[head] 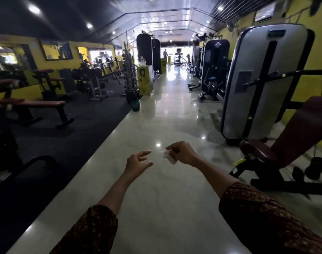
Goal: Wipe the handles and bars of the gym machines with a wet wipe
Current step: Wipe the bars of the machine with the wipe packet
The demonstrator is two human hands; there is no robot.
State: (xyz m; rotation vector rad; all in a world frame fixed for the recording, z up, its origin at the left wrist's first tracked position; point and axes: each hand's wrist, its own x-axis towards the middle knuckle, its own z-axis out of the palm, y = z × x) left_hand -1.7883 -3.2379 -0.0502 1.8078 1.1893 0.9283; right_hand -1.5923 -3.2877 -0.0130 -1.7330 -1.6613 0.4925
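Dim, backlit, blurred fisheye edges

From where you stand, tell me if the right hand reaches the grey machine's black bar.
Probably not: the right hand, pinching the wet wipe, hovers over floor; the black bar sits well beyond.

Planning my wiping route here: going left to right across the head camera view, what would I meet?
red flat bench → left hand → wet wipe → right hand → maroon machine seat

Glossy floor [167,114], matt black mat [79,136]
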